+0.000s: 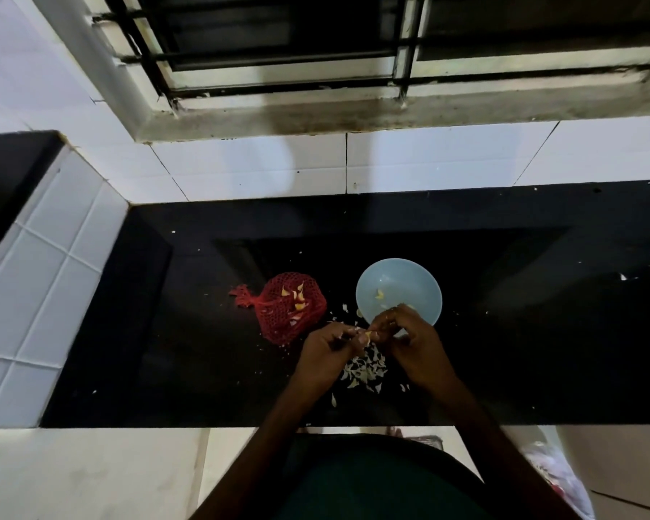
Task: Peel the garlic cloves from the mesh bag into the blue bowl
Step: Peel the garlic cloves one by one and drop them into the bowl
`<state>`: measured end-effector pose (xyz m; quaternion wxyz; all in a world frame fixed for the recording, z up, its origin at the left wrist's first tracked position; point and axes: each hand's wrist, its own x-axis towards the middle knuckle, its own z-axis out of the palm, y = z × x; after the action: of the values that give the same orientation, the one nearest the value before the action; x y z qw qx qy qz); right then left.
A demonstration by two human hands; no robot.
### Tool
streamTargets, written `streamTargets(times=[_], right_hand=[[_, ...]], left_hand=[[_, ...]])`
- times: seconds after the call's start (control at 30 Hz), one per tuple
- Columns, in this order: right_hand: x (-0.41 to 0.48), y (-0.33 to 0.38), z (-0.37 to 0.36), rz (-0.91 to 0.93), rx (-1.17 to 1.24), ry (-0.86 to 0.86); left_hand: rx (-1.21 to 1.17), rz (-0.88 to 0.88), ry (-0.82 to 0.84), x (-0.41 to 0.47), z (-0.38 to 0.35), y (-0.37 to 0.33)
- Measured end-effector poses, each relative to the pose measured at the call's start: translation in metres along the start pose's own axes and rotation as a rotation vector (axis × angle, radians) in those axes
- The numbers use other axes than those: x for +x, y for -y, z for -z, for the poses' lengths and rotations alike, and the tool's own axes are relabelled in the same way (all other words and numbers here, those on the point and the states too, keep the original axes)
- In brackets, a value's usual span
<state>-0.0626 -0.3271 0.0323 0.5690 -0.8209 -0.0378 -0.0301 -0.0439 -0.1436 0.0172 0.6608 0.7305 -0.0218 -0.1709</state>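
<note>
Head view: a garlic clove [367,335] is pinched between the left hand [325,349] and right hand [409,339], with the fingers of both curled round it, at the near rim of the blue bowl [409,279]. The red mesh bag [291,309] lies left of the bowl and cloves are visible inside it. Risk: the slick clove may be squeezed out and lost in the skin pile [366,369] below.

I saw the left hand [325,349] and right hand [413,341] pinching one small pale garlic clove [367,335] between them, above the front edge of the glossy black stone counter [166,332]. A red mesh bag [291,309] lay just left of them, a round light-blue plastic bowl [423,290] lay just behind, and papery white skins [364,369] were heaped beneath.
</note>
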Motion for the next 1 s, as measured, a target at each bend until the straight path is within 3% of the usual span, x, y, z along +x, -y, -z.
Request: streamTargets(times=[0.17,0.33,0.47,0.57,0.73,1.0], right_hand=[[-0.004,0.001,0.007,0.182,-0.239,0.014],[-0.013,0.000,0.004,0.150,-0.418,0.034],[-0.023,-0.013,0.008,0.144,-0.454,0.093],[-0.030,-0.022,0.011,0.157,-0.394,0.119],[-0.028,-0.024,0.017,0.158,-0.137,0.049],[-0.015,-0.020,0.019,0.159,-0.037,-0.010]], left_hand=[[-0.017,-0.009,-0.070,-0.005,-0.022,-0.006],[-0.003,-0.011,-0.172,-0.014,-0.044,-0.004],[-0.157,0.073,-0.280,-0.022,-0.066,-0.005],[-0.252,0.108,-0.313,-0.027,-0.072,-0.009],[-0.172,0.118,-0.300,-0.033,-0.077,-0.006],[-0.157,0.152,-0.323,-0.031,-0.070,-0.013]])
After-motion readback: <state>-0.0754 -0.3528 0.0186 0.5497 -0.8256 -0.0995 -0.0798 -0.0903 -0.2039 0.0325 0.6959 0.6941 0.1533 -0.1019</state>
